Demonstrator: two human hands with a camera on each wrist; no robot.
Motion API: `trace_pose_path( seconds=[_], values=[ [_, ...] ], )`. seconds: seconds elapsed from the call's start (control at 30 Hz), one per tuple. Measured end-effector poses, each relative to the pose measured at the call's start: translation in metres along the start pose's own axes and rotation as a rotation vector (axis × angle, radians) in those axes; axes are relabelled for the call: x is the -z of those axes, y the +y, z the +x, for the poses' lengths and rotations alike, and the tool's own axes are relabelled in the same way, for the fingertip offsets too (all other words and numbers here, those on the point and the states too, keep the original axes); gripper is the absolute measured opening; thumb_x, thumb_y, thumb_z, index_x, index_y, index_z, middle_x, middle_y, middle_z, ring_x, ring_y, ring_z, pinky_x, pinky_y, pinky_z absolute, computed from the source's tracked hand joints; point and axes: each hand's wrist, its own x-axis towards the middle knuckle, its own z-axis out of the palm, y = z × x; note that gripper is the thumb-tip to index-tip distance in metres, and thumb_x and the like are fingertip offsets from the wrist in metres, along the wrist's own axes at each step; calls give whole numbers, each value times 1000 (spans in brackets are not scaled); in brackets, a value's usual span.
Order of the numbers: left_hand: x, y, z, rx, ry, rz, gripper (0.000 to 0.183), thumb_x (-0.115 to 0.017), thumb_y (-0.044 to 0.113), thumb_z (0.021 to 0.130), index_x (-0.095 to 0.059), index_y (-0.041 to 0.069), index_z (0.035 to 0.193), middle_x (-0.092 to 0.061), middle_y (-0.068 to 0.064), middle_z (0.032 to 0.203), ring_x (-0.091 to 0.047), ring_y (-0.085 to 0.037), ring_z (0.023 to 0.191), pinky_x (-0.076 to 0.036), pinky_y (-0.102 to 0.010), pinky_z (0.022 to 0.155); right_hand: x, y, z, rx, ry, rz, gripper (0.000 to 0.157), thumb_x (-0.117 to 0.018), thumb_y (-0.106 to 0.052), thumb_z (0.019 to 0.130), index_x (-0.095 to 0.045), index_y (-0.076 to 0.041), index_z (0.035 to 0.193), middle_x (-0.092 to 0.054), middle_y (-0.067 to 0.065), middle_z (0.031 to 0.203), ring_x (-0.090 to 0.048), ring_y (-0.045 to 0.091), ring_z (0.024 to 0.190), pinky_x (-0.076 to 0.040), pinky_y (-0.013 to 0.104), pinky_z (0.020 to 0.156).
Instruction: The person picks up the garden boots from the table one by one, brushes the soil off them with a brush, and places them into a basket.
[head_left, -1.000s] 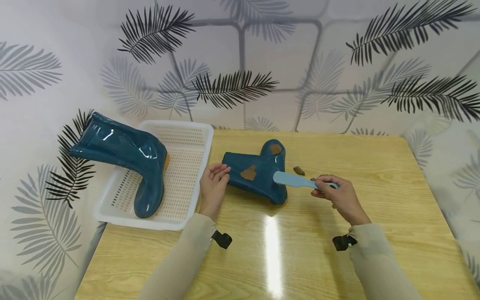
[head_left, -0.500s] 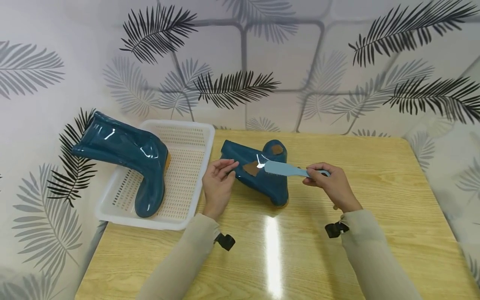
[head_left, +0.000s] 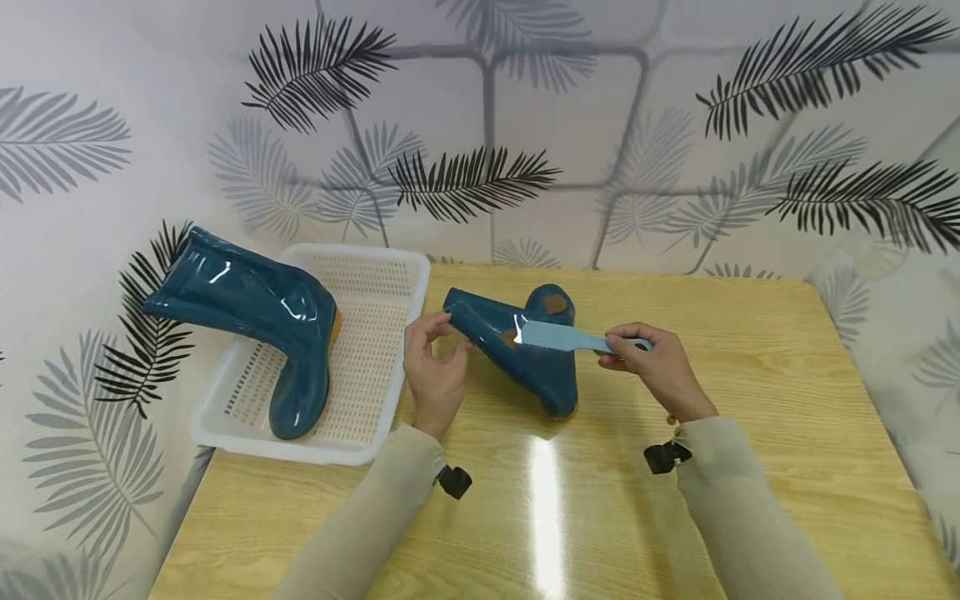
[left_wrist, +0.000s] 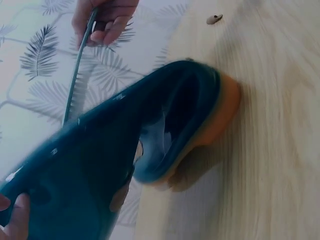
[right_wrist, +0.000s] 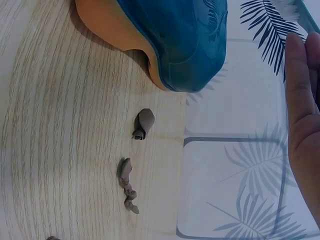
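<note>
A glossy dark-blue rubber boot (head_left: 551, 379) with an orange sole lies turned on the table, its shaft pointing left. A brown mud-like patch (head_left: 510, 337) marks the shaft and another brown patch (head_left: 555, 303) the toe. My left hand (head_left: 435, 375) holds the shaft near its top; in the left wrist view its fingertips (left_wrist: 19, 217) bear on the boot's edge. My right hand (head_left: 660, 371) grips the handle of a light-blue brush (head_left: 555, 336), whose head lies over the shaft beside the patch. Bristles show along the brush in the left wrist view.
Left of me, a white plastic basket (head_left: 352, 454) carries a second blue boot (head_left: 240, 292), its shaft overhanging the rim. Small brown clumps (right_wrist: 145, 122) lie on the wooden table (head_left: 750, 375). A leaf-patterned covering rises behind the table.
My right hand has carried the brush leftward, from near the boot's foot onto its shaft. The shaft has rolled and tilted in my left hand, so less of its brown patch shows.
</note>
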Motion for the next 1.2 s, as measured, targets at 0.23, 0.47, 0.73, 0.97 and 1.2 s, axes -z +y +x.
trace_pose_path(
  seconds=[0.23,0.47,0.73,0.97,1.2],
  values=[
    [6,-1,11,225,-53,119,58,-63,-12,88,-47,2,142,-49,-15,137,-57,-32,105,-48,-16,65,0,-1,4,3,9,-24,38,-66,-21,98,-59,10,118,-64,13,102,-73,13,85,-55,37,88],
    [11,-4,16,272,-44,145,54,-63,-10,89,-47,2,139,-52,-21,130,-56,-34,109,-50,-19,73,-1,0,8,14,11,-5,36,-67,-19,98,-59,11,117,-63,9,100,-73,14,84,-56,35,86],
    [6,3,11,281,-21,183,46,-64,-9,87,-53,3,129,-56,-16,122,-52,-30,115,-46,-41,92,-3,2,7,15,2,-37,36,-65,-20,99,-59,11,117,-62,10,102,-73,14,85,-56,36,87],
    [11,5,6,349,-77,105,53,-60,-9,89,-45,3,139,-54,-17,116,-52,-30,121,-51,-43,89,-8,9,5,14,5,-11,30,-65,-16,99,-61,10,113,-64,13,98,-72,14,82,-57,36,85],
    [16,9,9,363,-85,67,54,-59,-9,91,-43,4,141,-56,-20,112,-55,-28,106,-54,-23,72,-16,8,11,24,-9,-10,33,-64,-14,99,-59,14,117,-65,11,98,-72,14,83,-57,36,85]
  ],
)
